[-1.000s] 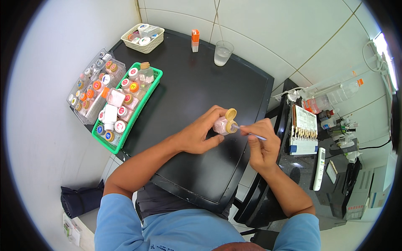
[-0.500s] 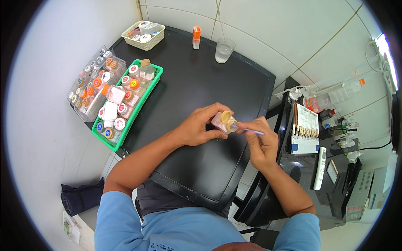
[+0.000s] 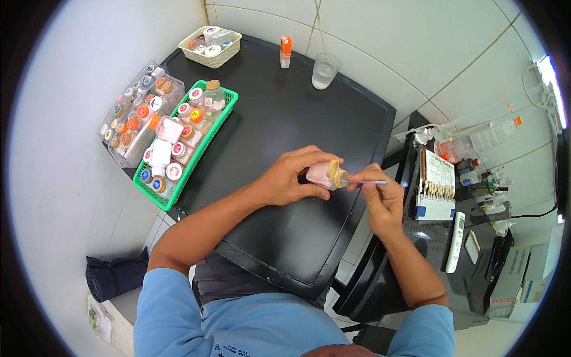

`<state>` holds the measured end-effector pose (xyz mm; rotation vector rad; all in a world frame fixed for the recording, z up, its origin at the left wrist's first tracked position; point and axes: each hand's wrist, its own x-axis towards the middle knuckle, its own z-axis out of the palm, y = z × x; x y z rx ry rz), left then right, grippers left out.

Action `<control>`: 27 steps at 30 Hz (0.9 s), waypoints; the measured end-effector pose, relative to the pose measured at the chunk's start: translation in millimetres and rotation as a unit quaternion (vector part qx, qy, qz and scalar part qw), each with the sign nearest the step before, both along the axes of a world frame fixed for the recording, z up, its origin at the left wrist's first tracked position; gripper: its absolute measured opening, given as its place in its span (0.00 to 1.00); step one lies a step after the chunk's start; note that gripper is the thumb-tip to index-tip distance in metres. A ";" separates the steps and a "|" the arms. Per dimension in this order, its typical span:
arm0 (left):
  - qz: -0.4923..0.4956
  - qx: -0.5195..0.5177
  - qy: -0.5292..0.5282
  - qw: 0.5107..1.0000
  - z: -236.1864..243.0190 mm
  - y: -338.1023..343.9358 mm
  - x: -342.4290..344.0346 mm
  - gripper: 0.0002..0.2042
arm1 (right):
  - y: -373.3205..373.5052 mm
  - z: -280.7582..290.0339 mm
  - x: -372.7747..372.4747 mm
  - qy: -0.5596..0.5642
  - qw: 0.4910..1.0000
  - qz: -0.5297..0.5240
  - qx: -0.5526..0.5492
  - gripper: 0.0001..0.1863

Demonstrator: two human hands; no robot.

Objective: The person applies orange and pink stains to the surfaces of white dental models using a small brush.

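A small clear bottle of pink powder point(image 3: 319, 175) lies tilted almost level in my left hand point(image 3: 288, 177), thumb below and fingers above. Its tan flip cap point(image 3: 334, 168) stands raised, and the mouth faces right. My right hand point(image 3: 383, 205) pinches a thin pale-lilac stick tool point(image 3: 377, 182) whose inner end reaches the bottle's mouth; the tip is too hidden to make out. Both hands are above the black table point(image 3: 279, 125).
At the left stands a green basket point(image 3: 205, 144) full of capped bottles, beside a clear organizer point(image 3: 115, 153) of small jars. At the back are a cream basket point(image 3: 221, 59), an orange-white box point(image 3: 285, 53) and a glass point(image 3: 325, 74). On the right counter lie a tooth shade guide point(image 3: 436, 196) and a white remote point(image 3: 455, 243).
The bottle has tipped closer to level, its mouth now turned to the right. My right hand and the stick tool have shifted slightly right. The whole view has moved a little.
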<state>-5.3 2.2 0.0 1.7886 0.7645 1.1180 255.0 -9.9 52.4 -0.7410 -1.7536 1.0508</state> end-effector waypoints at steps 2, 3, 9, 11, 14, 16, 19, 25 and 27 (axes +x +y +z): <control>-0.004 0.028 0.001 1.000 0.5 1.5 -0.1 0.31 | 1.1 0.2 0.7 -0.003 1.000 0.008 0.028 0.12; -0.004 0.013 0.002 1.000 1.1 0.5 1.0 0.31 | 0.9 1.3 2.0 -0.009 0.999 -0.009 0.048 0.12; 0.019 0.031 0.022 0.999 0.8 -1.1 1.0 0.28 | -2.4 7.0 -5.9 -0.071 0.992 0.014 0.101 0.09; 0.015 0.034 0.027 0.999 2.7 -1.8 3.5 0.28 | -5.0 8.8 -5.8 -0.046 0.996 -0.012 0.080 0.09; -0.001 0.026 0.013 1.000 -1.8 -0.1 1.8 0.27 | -0.3 4.5 -4.0 -0.041 0.996 0.006 0.081 0.09; -0.010 -0.004 0.010 1.000 -3.0 -0.2 4.4 0.26 | -1.2 1.3 -0.3 -0.037 0.995 -0.005 0.088 0.09; -0.012 -0.024 0.007 1.000 -3.1 -0.3 3.1 0.26 | -2.8 2.2 -8.0 -0.022 0.998 -0.010 0.064 0.09; -0.059 -0.026 0.009 0.998 2.8 -5.1 -2.9 0.32 | 1.6 7.9 -2.2 -0.040 0.995 -0.010 0.093 0.11; -0.068 -0.006 0.004 0.998 2.7 -3.8 -4.5 0.31 | 3.7 6.3 3.0 -0.040 0.996 0.015 0.074 0.11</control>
